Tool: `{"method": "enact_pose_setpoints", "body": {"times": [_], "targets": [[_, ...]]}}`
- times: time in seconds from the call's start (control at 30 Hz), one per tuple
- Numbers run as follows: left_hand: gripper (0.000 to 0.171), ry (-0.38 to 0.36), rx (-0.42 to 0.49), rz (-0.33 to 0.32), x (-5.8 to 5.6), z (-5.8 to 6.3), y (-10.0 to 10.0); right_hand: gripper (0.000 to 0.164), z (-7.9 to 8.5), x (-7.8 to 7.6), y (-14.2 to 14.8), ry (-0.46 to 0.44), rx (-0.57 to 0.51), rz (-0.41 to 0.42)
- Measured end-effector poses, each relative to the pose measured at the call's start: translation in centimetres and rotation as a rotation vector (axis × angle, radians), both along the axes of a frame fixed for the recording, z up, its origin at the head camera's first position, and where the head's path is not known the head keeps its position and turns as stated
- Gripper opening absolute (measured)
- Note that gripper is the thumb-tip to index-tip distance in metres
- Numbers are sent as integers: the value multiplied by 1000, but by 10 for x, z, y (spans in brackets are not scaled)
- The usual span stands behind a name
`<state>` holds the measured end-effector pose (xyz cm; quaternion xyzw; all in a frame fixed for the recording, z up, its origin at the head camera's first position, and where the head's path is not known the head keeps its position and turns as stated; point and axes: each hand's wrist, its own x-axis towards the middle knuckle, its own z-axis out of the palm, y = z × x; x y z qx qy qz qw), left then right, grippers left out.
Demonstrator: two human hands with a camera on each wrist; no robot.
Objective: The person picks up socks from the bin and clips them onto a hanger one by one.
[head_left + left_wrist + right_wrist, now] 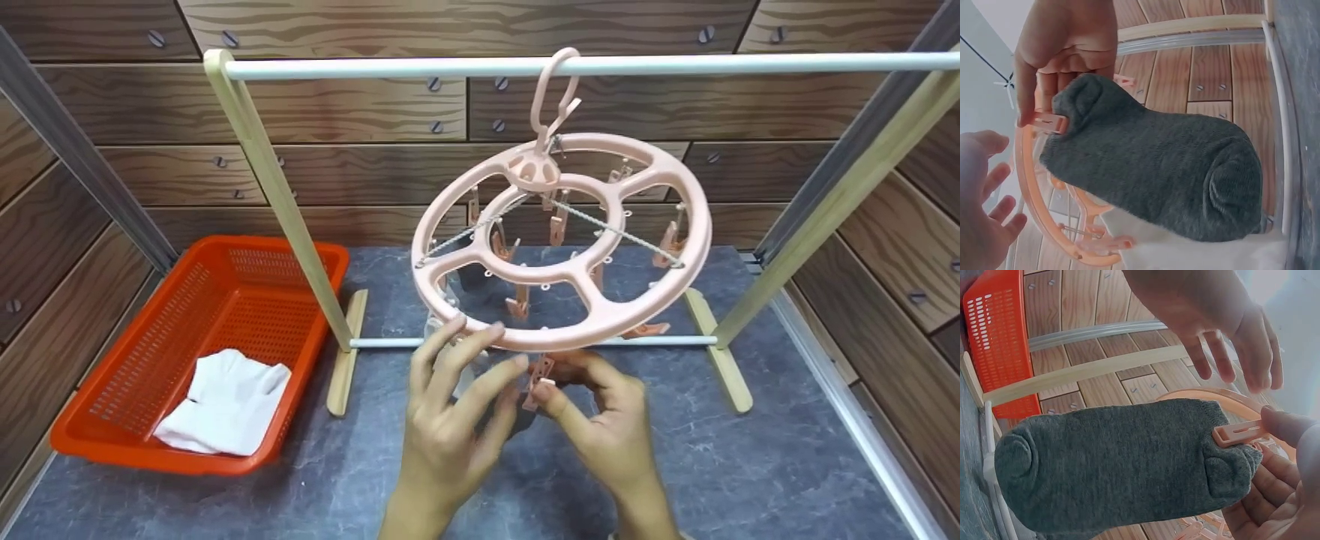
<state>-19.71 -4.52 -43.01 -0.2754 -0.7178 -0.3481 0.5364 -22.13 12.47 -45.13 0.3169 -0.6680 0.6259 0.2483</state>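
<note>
A dark grey sock [1112, 467] hangs from a pink clothespin [1238, 433] clipped at its cuff, as both wrist views show. My right hand [611, 420] pinches that clothespin between thumb and fingers, just below the front rim of a round pink drying hanger [517, 339]. My left hand [450, 427] is beside it with fingers loosely extended and nothing held, its fingertips overlapping the rim in the head view. From above, the hands hide most of the sock.
The hanger hooks over a white rod [375, 69] on a wooden-legged rack [281, 202]. More clothespins [517, 306] dangle from it. A white cloth [1196, 250] hangs behind the sock. To the left, an orange basket [304, 375] holds a folded white cloth [232, 405].
</note>
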Motion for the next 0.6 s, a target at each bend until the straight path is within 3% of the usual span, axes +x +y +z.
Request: {"method": "enact_pose_setpoints", "body": {"times": [0.23, 0.43, 0.6], "targets": [[44, -46, -82, 61, -12, -3, 5, 40, -1, -1, -2, -3, 73, -35], [42, -61, -88, 68, -17, -7, 6, 37, -1, -2, 0, 8, 143, -75], [36, -23, -56, 60, -19, -5, 6, 40, -1, -3, 0, 16, 176, -83]]}}
